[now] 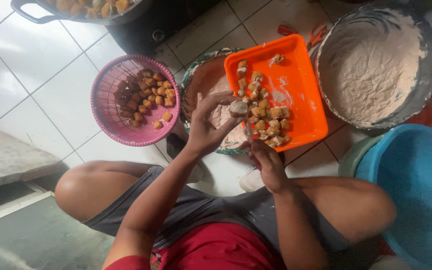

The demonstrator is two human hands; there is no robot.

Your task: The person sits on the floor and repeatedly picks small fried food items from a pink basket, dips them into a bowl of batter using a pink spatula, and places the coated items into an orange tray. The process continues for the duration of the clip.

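Knees [83, 187] spread wide frame the bottom of the view, so the person squats low over the white tiled floor [51, 75] with everything within arm's reach. Between them the left hand [207, 125] is raised and curled, its fingertips pinching a pale, batter-smeared tofu piece [238, 107] just above the edge of the orange tray [296, 95]. The right hand [268, 165] sits lower, closed around a thin utensil [249, 132] whose tip points up toward that piece (a knife or a spoon handle, I cannot tell which), apparently to fill or slit it. More coated pieces lie heaped on the tray's near side. That tray rests tilted across a patterned bowl [196, 80] of pale paste, keeping filling and finished pieces together. To the left, touching the bowl, a pink basket [106, 107] holds plain brown tofu puffs. At upper right stands a large metal basin [426, 75] smeared with white batter, with a blue tub [416, 175] below it. A pot [31, 15] of fried pieces sits at the top edge.
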